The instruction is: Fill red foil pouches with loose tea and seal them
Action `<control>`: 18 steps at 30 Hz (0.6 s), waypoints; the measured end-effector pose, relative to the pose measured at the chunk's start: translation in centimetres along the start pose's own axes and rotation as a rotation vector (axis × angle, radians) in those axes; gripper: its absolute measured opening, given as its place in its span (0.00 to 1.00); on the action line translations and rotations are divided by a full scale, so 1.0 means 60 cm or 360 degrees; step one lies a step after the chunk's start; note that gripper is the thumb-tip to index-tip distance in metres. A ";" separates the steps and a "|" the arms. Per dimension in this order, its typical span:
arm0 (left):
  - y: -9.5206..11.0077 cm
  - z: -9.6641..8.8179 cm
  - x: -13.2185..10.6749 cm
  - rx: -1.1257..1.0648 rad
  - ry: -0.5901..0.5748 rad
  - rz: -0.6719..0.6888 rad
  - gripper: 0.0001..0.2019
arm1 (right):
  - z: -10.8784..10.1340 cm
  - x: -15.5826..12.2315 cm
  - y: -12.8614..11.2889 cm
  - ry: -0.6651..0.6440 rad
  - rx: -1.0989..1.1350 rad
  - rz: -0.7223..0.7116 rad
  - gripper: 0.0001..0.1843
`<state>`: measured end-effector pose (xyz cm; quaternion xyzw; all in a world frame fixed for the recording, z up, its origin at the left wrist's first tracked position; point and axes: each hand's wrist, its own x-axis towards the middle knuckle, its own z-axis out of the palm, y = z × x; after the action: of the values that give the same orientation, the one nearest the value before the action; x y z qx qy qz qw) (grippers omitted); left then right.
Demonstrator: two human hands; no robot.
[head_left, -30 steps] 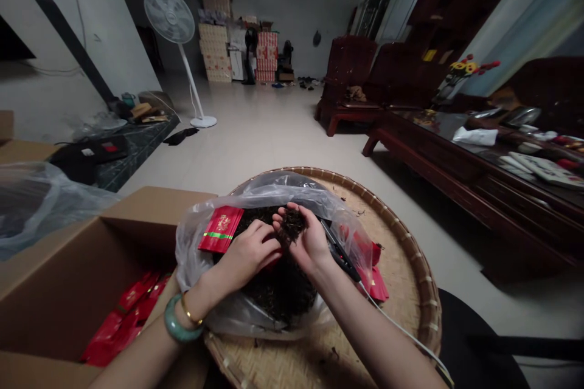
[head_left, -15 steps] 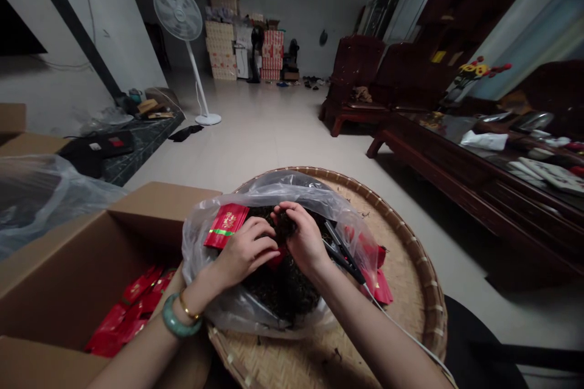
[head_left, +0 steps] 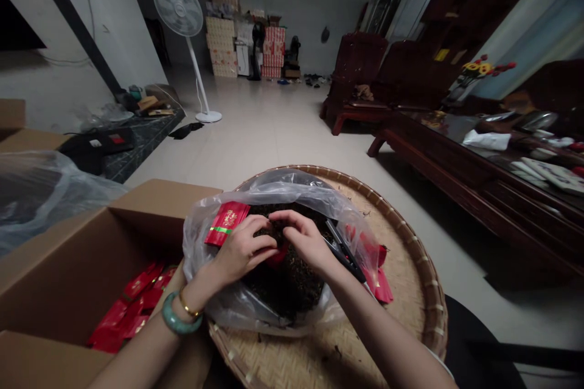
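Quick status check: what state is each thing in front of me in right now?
left hand, curled round a red pouch
right hand, fingertips in the tea leaves, grip unclear
plastic bag, open, holding the leaves
cardboard box, open, red packets inside
woven tray, flat under the bag
fan, upright, spinning or not cannot tell

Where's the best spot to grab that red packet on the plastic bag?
Best pinch the red packet at its green-banded end, from the left: it lies slanted on the plastic bag, that end free, the left hand crowding its right side.
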<state>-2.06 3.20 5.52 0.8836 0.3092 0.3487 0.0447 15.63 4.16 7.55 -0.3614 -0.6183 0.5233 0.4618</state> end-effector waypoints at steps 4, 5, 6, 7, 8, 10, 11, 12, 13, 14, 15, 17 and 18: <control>-0.002 -0.002 -0.003 0.0008 0.0012 0.0014 0.04 | -0.016 -0.012 -0.006 -0.0245 -0.0595 -0.0296 0.23; -0.002 -0.002 -0.003 0.0007 0.0015 0.0014 0.03 | -0.020 -0.013 -0.006 -0.0252 -0.0664 -0.0326 0.23; -0.002 -0.003 -0.004 0.0008 0.0014 0.0013 0.03 | -0.023 -0.014 -0.005 -0.0220 -0.0706 -0.0339 0.23; -0.001 -0.004 -0.004 0.0012 0.0010 0.0014 0.03 | -0.026 -0.014 -0.005 -0.0156 -0.0723 -0.0341 0.21; 0.000 -0.005 -0.004 0.0020 0.0007 0.0019 0.03 | -0.028 -0.015 -0.004 -0.0070 -0.0720 -0.0334 0.19; 0.002 -0.005 -0.004 0.0048 0.0009 0.0033 0.04 | -0.030 -0.016 -0.003 0.0064 -0.0702 -0.0315 0.16; 0.004 -0.005 -0.003 0.0068 0.0016 0.0040 0.04 | -0.030 -0.017 -0.003 0.0056 -0.0714 -0.0309 0.15; 0.005 -0.005 -0.003 0.0090 0.0029 0.0049 0.04 | -0.029 -0.018 -0.003 -0.0007 -0.0753 -0.0312 0.15; 0.007 -0.005 -0.003 0.0111 0.0041 0.0057 0.04 | -0.027 -0.021 -0.004 -0.0106 -0.0822 -0.0322 0.14; 0.008 -0.006 -0.003 0.0127 0.0048 0.0066 0.05 | -0.026 -0.023 -0.005 -0.0207 -0.0913 -0.0333 0.13; 0.009 -0.006 -0.003 0.0139 0.0052 0.0074 0.05 | -0.025 -0.026 -0.007 -0.0284 -0.1006 -0.0343 0.12; 0.010 -0.009 -0.003 0.0151 0.0043 0.0078 0.05 | -0.025 -0.031 -0.012 -0.0317 -0.1125 -0.0347 0.11; 0.011 -0.011 -0.003 0.0156 0.0034 0.0076 0.05 | -0.026 -0.033 -0.015 -0.0296 -0.1126 -0.0340 0.11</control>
<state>-2.22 2.49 6.09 0.8881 0.3052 0.3435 -0.0101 17.79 2.65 8.11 -0.3831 -0.8341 0.2569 0.3024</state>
